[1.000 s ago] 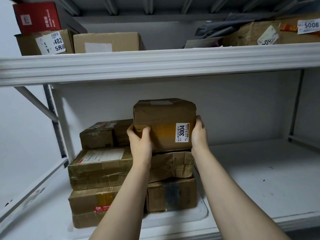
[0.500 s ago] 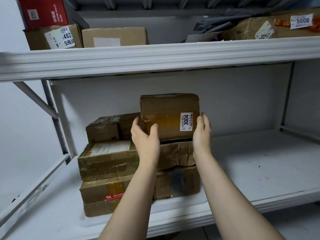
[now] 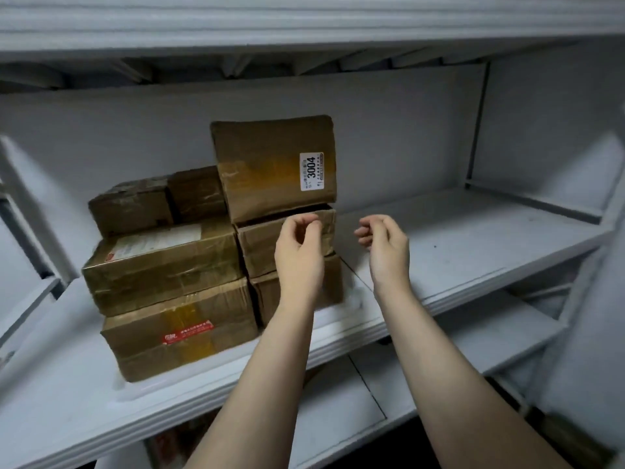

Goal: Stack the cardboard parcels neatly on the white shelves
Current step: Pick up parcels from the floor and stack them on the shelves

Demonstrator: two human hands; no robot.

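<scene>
Cardboard parcels [image 3: 267,164] sit on white shelf [image 3: 456,238]; left hand [image 3: 299,255], right hand [image 3: 389,252] empty, fingers [image 3: 304,221] loosely curled.

Location type: parcel storage room or pickup depot. Indicators: tiered white metal shelves [image 3: 473,231] with bracing struts; brown tape-wrapped cardboard parcels [image 3: 162,265] stacked in columns on one tier; white numbered sticker [image 3: 311,170] reading "3004" on the topmost parcel.

Quick count: 7 cardboard parcels [image 3: 267,164], w/ 3 stacked right, 4 left, incl. 2 small ones on top. 3 shelves [image 3: 456,238] in view. 2 hands: left hand [image 3: 299,255], right hand [image 3: 385,247]. 1 "3004" label [image 3: 311,171], 1 red sticker [image 3: 187,333].
</scene>
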